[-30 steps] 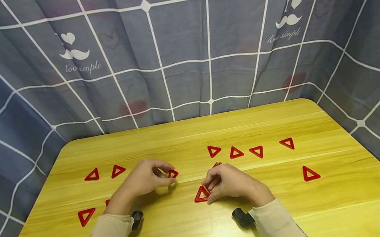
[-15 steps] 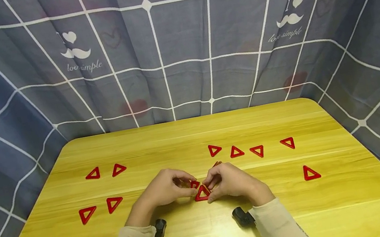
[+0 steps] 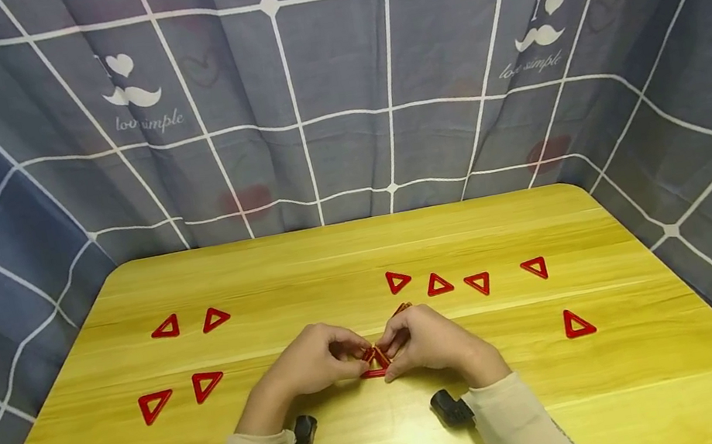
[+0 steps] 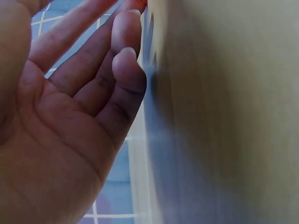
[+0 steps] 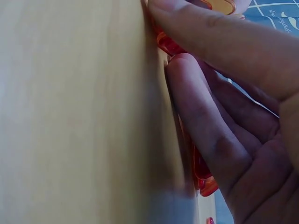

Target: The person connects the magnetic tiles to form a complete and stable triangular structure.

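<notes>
At the table's middle, my left hand and right hand meet fingertip to fingertip. Each pinches a small red open-centred triangle tile; the two lean toward each other above a red base piece on the tabletop. Fingers cover much of this cluster. In the right wrist view, thumb and fingers grip a translucent red tile, and another red piece shows behind the fingers. The left wrist view shows mostly my palm, so the left tile is nearly hidden there. Behind my right hand, more red tile edges stick up.
Loose triangle tiles lie flat on the yellow wood table: several at left, such as one tile, several at back right, such as another tile, and one far-right tile. A grey checked curtain encloses the table.
My left hand has moved right, carrying its triangle tile to the cluster by my right hand. That tile now leans against the right hand's side. My right hand has stayed nearly still.
</notes>
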`<state>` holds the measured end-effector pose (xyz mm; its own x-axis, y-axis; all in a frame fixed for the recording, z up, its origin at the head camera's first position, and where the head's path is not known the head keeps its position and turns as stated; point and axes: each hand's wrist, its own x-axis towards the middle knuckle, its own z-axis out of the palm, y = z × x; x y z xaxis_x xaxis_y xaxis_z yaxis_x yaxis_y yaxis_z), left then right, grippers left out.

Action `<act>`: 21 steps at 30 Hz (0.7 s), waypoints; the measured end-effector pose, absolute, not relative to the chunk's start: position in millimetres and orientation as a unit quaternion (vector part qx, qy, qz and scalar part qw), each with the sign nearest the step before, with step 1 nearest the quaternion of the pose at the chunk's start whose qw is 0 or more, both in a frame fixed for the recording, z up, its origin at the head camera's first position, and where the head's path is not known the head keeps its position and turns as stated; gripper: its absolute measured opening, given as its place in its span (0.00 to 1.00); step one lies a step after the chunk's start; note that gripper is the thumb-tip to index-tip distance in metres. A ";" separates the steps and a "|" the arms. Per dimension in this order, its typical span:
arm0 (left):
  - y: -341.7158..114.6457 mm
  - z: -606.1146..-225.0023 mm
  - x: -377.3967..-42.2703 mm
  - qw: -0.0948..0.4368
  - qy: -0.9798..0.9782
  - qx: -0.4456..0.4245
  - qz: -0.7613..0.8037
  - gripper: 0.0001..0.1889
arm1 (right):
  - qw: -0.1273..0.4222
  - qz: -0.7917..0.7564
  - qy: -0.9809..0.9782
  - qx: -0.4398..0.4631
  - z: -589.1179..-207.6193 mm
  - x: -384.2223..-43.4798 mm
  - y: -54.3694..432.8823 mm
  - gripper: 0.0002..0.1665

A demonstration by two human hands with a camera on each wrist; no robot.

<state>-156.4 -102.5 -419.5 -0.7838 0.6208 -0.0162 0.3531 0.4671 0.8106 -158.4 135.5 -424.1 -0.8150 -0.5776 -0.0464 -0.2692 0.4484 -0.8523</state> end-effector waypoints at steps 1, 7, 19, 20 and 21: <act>-102.8 -418.8 -156.2 0.155 0.843 0.289 0.427 0.10 | 0.166 -0.458 0.836 -0.252 -423.7 -158.5 135.2 0.18; -102.5 -415.6 -155.7 0.156 0.843 0.289 0.426 0.11 | 0.161 -0.454 0.840 -0.250 -422.8 -158.5 135.4 0.18; -104.4 -417.7 -154.1 0.170 0.844 0.281 0.424 0.19 | 0.158 -0.442 0.842 -0.265 -422.5 -157.6 134.3 0.14; -104.9 -417.7 -153.8 0.171 0.843 0.284 0.423 0.22 | 0.159 -0.437 0.844 -0.267 -421.4 -157.5 134.4 0.13; -105.5 -417.7 -153.4 0.171 0.843 0.288 0.422 0.24 | 0.160 -0.433 0.846 -0.268 -420.3 -157.2 134.4 0.12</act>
